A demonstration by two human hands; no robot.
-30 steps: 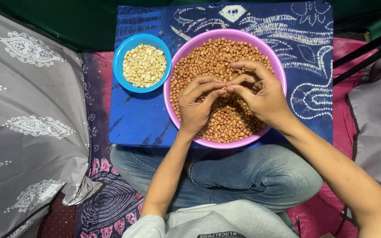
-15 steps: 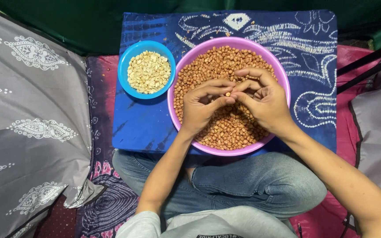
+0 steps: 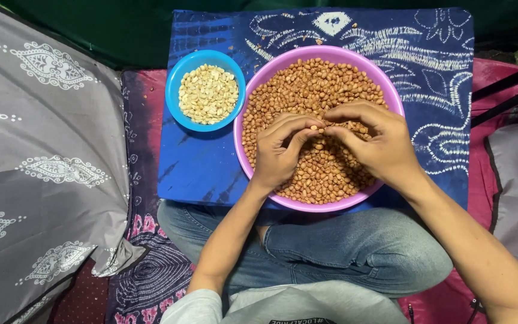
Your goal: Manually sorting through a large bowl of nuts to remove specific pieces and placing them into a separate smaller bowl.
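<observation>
One red-skinned peanut (image 3: 315, 127) is pinched betw. fingertips of left hand (image 3: 279, 154) & right hand (image 3: 374, 142), both kept over pink bowl (image 3: 244, 157) so skins drop in, w/ blue bowl (image 3: 175, 77) of peeled nuts just beside.

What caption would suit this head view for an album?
Both hands, left and right, pinch one peanut over a pink bowl of brown peanuts, beside a blue bowl of pale ones.

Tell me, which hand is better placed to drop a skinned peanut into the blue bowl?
Probably the left hand: the blue bowl of pale skinned peanuts sits on its side, beside the pink bowl. The right hand would have to cross over it.
</observation>
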